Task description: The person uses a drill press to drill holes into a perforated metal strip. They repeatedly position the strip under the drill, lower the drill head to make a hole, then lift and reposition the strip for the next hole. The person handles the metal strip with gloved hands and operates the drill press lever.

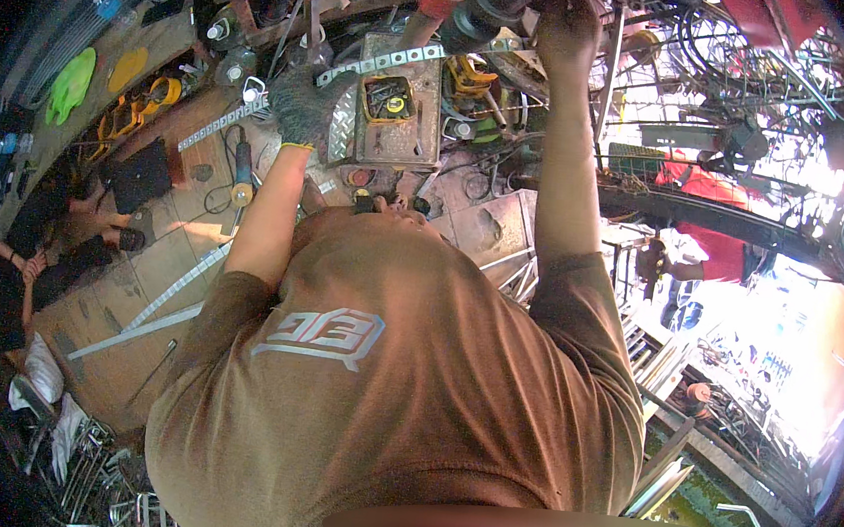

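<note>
My left hand (300, 107), in a dark grey glove with a yellow cuff, is closed around a long metal strip with a row of holes (400, 61). The strip sticks out on both sides of the glove, its right end lying across the far part of a worn metal machine base (397, 146). A square tray of small metal parts (388, 98) rests on that base. Bare and raised, my right hand (567, 35) is closed at the side of a dark machine with a round body (494, 11). What its fingers grip is hard to make out.
An angle grinder (242, 180) with a cord lies on the tiled floor at left, near long metal bars (179, 287). A person (25, 274) sits at far left; another in red (719, 254) is at right. A shelf with yellow tools (145, 104) runs along the left.
</note>
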Demonstrator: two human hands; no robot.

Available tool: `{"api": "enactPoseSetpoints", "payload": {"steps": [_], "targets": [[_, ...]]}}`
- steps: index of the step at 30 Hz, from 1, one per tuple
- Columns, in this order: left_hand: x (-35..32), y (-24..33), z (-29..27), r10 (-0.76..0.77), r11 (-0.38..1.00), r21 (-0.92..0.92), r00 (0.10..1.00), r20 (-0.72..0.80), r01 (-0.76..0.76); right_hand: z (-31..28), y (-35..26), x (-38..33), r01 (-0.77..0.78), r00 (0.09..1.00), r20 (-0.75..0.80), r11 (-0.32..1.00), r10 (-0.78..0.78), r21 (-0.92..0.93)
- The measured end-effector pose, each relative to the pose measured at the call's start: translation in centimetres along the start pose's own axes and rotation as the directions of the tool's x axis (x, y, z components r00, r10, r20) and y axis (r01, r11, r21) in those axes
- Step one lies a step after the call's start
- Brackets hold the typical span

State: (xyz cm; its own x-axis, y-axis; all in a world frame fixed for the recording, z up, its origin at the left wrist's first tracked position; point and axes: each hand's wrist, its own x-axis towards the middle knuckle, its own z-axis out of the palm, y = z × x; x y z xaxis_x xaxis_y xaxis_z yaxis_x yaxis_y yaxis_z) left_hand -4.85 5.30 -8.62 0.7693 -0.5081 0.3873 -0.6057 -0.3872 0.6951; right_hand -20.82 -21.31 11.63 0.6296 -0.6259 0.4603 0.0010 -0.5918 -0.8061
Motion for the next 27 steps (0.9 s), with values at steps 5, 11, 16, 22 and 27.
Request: {"api": "enactPoseSetpoints", "payload": {"steps": [5,11,16,22,27], "targets": [[-0.4,-0.3,0.6,-0.029,0.997,0.07,0.999,-0.034,0.031,-0.5,3.3,1.4,-0.142,0.989,0.075,0.976,0.131,0.164],[1.4,0.2,-0.5,0.014,0.996,0.091,0.999,0.04,-0.017,-1.0,5.8,3.3,0.288,0.942,-0.028,0.851,-0.333,-0.439],[3.5,0.6,-1.4,0.047,0.997,0.053,0.995,0.085,-0.052,-1.4,7.6,3.1,0.131,0.976,-0.172,0.99,-0.137,-0.046],[6.0,1.0,-2.5,0.031,0.999,0.027,0.961,0.273,-0.04,-1.5,8.7,3.0,0.117,0.98,-0.177,0.977,-0.085,0.179],[8.2,2.1,-4.2,0.088,0.996,-0.015,0.95,0.301,-0.088,-2.7,5.8,1.6,-0.205,0.971,-0.13,0.979,0.202,-0.013]]}}
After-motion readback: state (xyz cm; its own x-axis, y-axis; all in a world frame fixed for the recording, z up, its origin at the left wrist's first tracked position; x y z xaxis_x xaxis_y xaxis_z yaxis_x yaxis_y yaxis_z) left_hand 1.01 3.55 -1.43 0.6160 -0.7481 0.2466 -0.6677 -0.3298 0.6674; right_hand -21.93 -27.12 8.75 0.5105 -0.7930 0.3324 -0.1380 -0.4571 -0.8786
